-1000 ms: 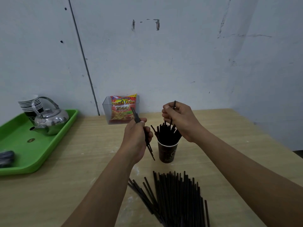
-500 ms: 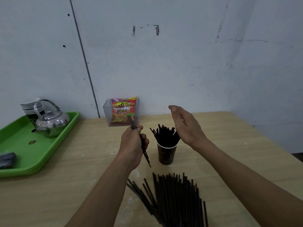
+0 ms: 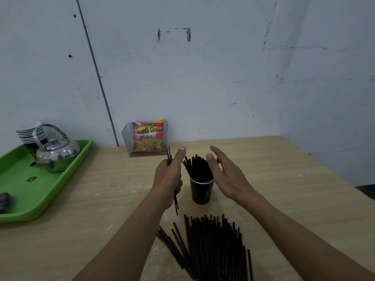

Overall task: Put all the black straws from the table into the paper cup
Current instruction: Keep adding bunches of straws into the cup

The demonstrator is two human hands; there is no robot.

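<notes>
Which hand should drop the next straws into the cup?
Left. The left hand already grips a few thin black straws beside the dark paper cup. The right hand is open and empty.

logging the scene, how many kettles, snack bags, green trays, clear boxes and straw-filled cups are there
kettle: 1
snack bag: 1
green tray: 1
clear box: 1
straw-filled paper cup: 1
total: 5

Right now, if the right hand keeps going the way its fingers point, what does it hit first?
The right hand is open, fingers aimed forward and left beside the straws in the cup. It would probably brush their tops first; the left hand, gripping a few straws, lies beyond. Depth is unclear, so it might pass behind them.
</notes>
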